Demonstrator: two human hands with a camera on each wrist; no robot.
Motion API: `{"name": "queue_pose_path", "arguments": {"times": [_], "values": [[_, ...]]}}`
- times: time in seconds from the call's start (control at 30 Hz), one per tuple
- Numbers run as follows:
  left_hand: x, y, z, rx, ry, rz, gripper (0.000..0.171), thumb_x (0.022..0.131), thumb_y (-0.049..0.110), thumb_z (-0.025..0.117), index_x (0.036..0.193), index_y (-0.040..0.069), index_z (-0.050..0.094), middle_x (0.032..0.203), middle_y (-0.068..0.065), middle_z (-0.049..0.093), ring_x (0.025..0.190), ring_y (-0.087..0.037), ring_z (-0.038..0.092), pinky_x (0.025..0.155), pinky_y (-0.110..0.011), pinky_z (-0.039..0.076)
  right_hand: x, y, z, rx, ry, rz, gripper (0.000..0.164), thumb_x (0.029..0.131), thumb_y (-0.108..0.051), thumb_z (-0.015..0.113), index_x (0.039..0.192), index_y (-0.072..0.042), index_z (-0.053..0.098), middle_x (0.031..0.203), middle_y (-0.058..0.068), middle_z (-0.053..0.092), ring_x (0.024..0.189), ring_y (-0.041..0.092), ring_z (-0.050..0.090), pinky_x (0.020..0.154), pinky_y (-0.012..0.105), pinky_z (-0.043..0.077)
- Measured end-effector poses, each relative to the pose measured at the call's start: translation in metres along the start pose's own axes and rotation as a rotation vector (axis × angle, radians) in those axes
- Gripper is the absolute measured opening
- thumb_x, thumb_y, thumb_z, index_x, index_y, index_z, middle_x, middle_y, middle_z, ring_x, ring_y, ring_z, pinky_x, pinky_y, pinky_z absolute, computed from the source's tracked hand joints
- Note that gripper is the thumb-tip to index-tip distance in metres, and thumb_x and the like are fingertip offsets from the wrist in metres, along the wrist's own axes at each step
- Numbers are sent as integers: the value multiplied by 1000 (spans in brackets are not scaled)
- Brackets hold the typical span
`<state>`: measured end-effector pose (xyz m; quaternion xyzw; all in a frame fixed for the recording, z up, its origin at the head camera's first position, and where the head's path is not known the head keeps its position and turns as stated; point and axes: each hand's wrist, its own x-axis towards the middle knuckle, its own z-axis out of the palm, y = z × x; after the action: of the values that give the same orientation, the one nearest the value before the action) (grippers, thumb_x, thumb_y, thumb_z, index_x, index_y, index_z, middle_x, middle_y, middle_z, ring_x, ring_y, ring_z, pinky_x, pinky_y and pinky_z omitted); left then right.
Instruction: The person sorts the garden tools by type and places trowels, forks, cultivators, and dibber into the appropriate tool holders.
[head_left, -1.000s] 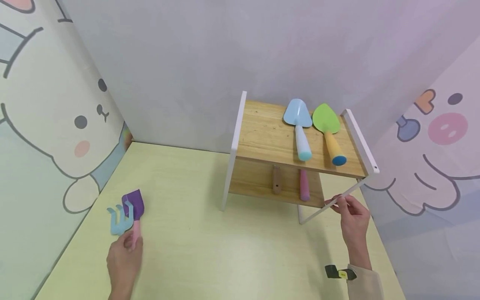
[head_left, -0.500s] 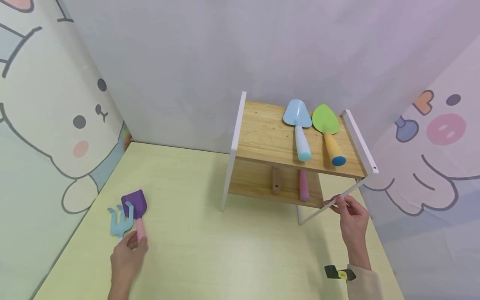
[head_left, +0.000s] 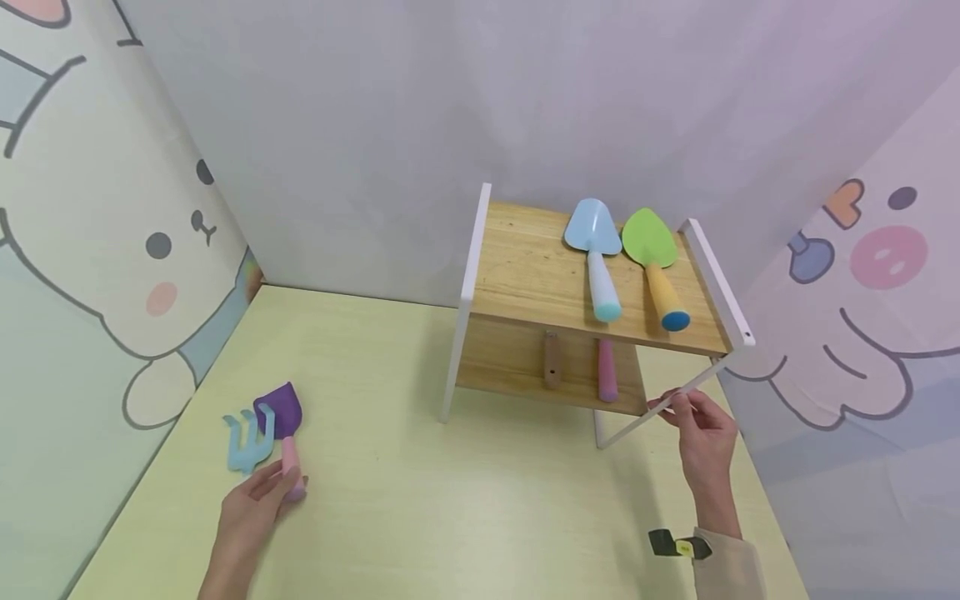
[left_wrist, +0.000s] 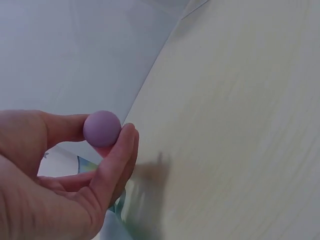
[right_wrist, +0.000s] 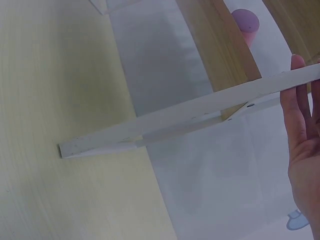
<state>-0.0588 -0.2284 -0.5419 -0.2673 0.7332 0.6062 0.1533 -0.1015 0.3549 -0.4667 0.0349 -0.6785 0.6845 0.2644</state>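
Observation:
My left hand [head_left: 251, 508] pinches the pink handle of a purple toy shovel [head_left: 281, 410] at the left of the table. In the left wrist view thumb and fingers close round the handle's mauve rounded end [left_wrist: 102, 129]. A light-blue toy rake [head_left: 251, 443] overlaps the shovel blade; its handle is hidden, so I cannot tell whether the hand touches it. My right hand [head_left: 707, 440] holds the white slanted frame of a two-tier wooden shelf [head_left: 525, 258], fingers behind the bar [right_wrist: 200, 107] in the right wrist view.
On the top board lie a light-blue trowel [head_left: 593, 229] and a green trowel with a yellow handle [head_left: 650, 239]. A brown handle [head_left: 552, 360] and a pink handle [head_left: 607, 371] show on the lower board. Cartoon-printed walls [head_left: 862, 333] border the pale yellow table [head_left: 420, 517].
My left hand and the shovel have shifted right, and the handle's end now shows past the fingers. The rake has moved slightly right too. My right hand stays on the shelf frame.

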Motion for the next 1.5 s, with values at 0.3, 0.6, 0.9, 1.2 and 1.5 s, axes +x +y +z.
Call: {"name": "queue_pose_path", "arguments": {"times": [0.3,0.6,0.9,1.2,1.5], "values": [[-5,3,4,-188,-91,1,80,100,35,70,157,-4,30,119,3,73,95,1,71,92,-21,56,0,0,0,-9,1,-2,15,101,10,55,103,23,60,90,3,75,82,13,77,77,26,60],[-7,6,8,-278,-123,-5,70,104,27,65,156,-4,32,122,2,73,99,-2,71,94,-25,56,0,2,-3,12,-21,-21,14,101,11,54,104,24,59,91,3,75,83,15,77,78,26,59],[-12,5,13,-409,-183,48,64,106,25,60,154,-7,32,117,4,74,105,-7,71,97,-28,55,0,1,-2,-8,-11,-5,19,101,10,55,105,29,54,92,8,74,83,14,77,78,27,60],[-13,0,15,-627,-362,175,30,110,12,49,110,24,77,114,0,75,108,-12,71,95,-28,56,0,2,-2,4,-15,-16,18,101,10,55,103,27,56,90,3,75,82,13,77,77,26,60],[-17,7,28,-425,-252,165,37,106,15,58,139,-3,57,116,-2,75,108,-14,71,93,-31,58,0,3,-3,28,-37,-31,18,101,11,54,106,29,54,92,4,75,84,13,77,78,26,60]]}}
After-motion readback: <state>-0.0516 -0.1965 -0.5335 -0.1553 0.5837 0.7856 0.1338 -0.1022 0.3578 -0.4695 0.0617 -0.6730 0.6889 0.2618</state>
